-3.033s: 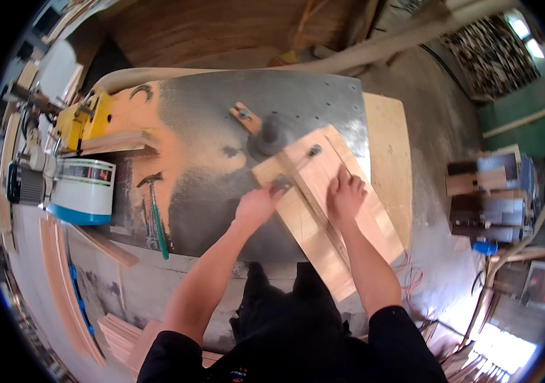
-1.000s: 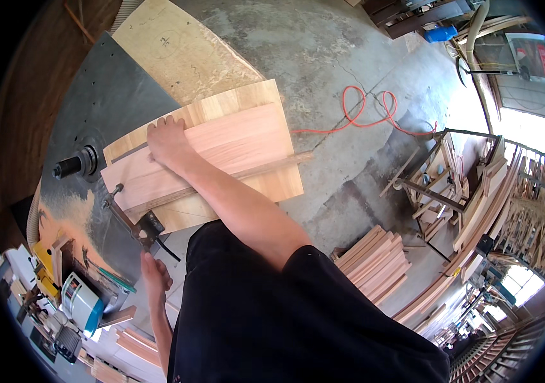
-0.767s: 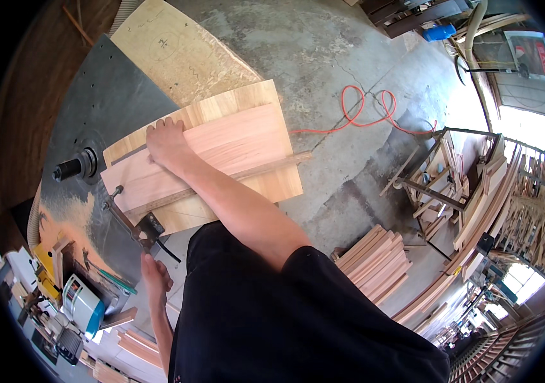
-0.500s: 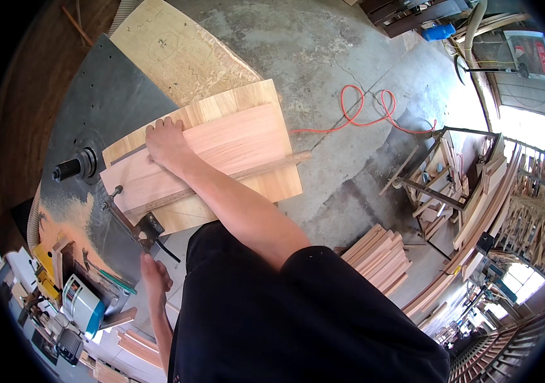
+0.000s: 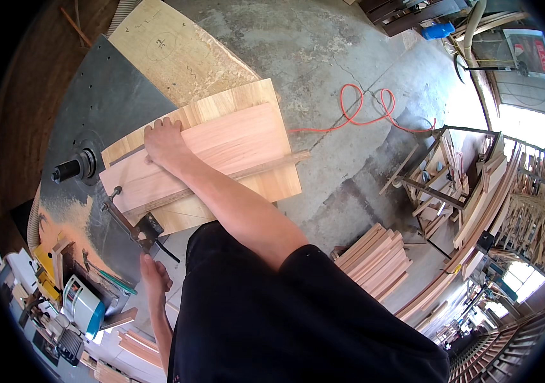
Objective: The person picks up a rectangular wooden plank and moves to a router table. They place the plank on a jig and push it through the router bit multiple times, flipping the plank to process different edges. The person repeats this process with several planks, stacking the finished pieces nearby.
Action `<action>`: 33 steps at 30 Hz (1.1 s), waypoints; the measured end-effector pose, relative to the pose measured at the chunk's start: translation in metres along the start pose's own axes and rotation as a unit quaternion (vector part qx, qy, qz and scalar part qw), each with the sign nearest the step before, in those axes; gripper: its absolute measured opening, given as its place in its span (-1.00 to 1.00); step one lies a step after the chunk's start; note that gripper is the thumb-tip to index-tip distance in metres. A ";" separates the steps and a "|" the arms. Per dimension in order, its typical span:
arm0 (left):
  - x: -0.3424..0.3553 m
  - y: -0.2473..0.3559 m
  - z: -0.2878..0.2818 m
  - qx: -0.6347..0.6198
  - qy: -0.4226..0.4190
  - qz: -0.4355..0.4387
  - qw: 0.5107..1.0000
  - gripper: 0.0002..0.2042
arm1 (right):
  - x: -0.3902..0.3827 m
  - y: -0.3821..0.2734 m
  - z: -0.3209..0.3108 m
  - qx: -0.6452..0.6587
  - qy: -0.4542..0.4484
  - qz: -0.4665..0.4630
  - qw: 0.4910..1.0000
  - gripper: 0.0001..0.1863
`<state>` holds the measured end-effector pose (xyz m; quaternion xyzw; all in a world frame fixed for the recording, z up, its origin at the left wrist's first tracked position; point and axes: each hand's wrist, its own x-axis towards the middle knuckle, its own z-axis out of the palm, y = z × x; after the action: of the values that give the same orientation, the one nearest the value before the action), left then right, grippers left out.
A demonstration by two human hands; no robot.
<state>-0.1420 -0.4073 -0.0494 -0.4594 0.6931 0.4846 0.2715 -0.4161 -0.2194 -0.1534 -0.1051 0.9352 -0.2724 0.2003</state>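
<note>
A woodworking workshop; stacked planks [image 5: 374, 258], sawdusty metal bench [image 5: 103, 115], concrete floor [image 5: 323, 57]

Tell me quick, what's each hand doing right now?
Left hand: by the clamp; grip cannot be told.
Right hand: open, pressed flat on the wooden boards.

Three seconds back I was looking straight down at the metal table [image 5: 103, 112], with both hands on the pale boards; now my view has swung round, so the table sits at the left and the concrete floor [image 5: 323, 57], an orange cable [image 5: 365, 112] and a stack of planks [image 5: 378, 258] fill the right. My left hand [image 5: 154, 276] has come off the boards and now sits low by the black clamp [image 5: 133, 222] at the table edge. My right hand [image 5: 165, 143] has shifted to press flat on the reddish board [image 5: 221, 153]. Over the last second I see almost nothing change.
</note>
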 end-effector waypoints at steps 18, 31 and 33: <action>-0.003 0.002 0.001 0.002 0.001 0.003 1.000 -0.44 | 0.001 -0.001 0.001 -0.008 -0.006 -0.002 1.000 -0.24; 0.000 -0.001 0.001 -0.001 0.001 0.010 1.000 -0.54 | -0.003 -0.004 -0.006 0.007 -0.003 0.004 1.000 -0.31; -0.004 0.004 0.003 0.000 0.005 0.010 1.000 -0.51 | -0.003 -0.004 -0.007 0.007 -0.007 0.006 1.000 -0.31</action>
<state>-0.1437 -0.4025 -0.0458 -0.4550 0.6989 0.4851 0.2630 -0.4163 -0.2186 -0.1450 -0.0997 0.9325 -0.2770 0.2094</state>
